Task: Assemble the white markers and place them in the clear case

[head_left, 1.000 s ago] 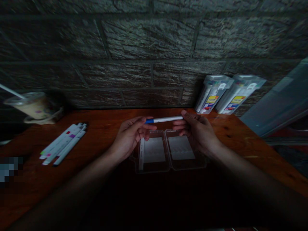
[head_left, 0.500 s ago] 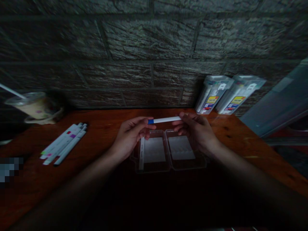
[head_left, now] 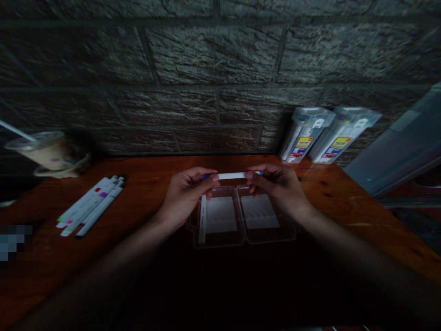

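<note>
A white marker with blue ends (head_left: 231,175) is held level between both hands above an open clear plastic case (head_left: 241,232). My left hand (head_left: 184,195) pinches its left end, thumb and fingers closed on it. My right hand (head_left: 280,187) pinches its right end the same way. The case lies flat on the wooden table (head_left: 155,184), its two halves spread apart. One white marker (head_left: 203,219) lies along the left half of the case.
Several white markers (head_left: 90,206) lie in a bunch at the left. A lidded cup with a straw (head_left: 48,151) stands at the far left. Two marker packs (head_left: 327,135) lean on the brick wall (head_left: 213,73). A grey lid (head_left: 399,147) slants at the right.
Both hands have closed in along the marker and lowered it slightly toward the case; the blue left end is now mostly covered by my left fingers.
</note>
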The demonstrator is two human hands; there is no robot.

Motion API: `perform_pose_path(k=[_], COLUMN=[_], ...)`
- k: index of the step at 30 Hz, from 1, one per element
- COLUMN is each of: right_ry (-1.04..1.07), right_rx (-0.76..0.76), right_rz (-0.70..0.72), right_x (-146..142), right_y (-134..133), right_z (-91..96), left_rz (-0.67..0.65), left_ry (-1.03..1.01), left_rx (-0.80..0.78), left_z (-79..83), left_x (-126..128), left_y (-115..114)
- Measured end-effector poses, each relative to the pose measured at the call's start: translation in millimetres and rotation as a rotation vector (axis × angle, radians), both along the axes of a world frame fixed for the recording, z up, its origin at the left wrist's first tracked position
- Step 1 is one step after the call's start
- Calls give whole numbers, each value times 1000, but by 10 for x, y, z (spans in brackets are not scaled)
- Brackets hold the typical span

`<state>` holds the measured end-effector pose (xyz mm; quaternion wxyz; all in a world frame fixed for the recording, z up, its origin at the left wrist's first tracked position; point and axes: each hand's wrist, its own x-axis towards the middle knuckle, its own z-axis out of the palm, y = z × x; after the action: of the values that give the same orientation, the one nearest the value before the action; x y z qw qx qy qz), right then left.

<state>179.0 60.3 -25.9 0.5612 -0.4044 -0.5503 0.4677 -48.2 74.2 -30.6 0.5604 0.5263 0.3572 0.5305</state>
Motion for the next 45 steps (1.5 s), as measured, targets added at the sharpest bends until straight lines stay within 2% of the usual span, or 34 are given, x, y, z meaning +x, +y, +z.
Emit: perform_pose_path(k=[5, 12, 17, 20, 27, 31, 38, 45], right_ry=[-155, -222, -248, -255, -261, -228, -50, 81], right_rx=[55, 136, 160, 161, 173, 148, 41, 0], right_rz=[-23, -6, -8, -15, -64, -103, -40, -16], right_x=[-8, -80, -93, -89, -102, -96, -60, -80], right_y=[-47, -132, -153, -158, -148, -138, -119, -131], right_z=[-6, 36, 18, 0, 24, 51, 48, 95], left_rz=[17, -32, -85, -68, -45, 12, 52, 47], left_ry=[139, 282, 315, 316, 306, 252, -4, -104], left_rx=[87, 197, 262, 269, 212, 152, 20, -53], left_z=[33, 62, 34, 28, 76, 101, 70, 106], left_x=[13, 60, 91, 104, 89, 57, 36, 37], left_y=[-51, -137, -184, -206, -209, -177, -86, -80])
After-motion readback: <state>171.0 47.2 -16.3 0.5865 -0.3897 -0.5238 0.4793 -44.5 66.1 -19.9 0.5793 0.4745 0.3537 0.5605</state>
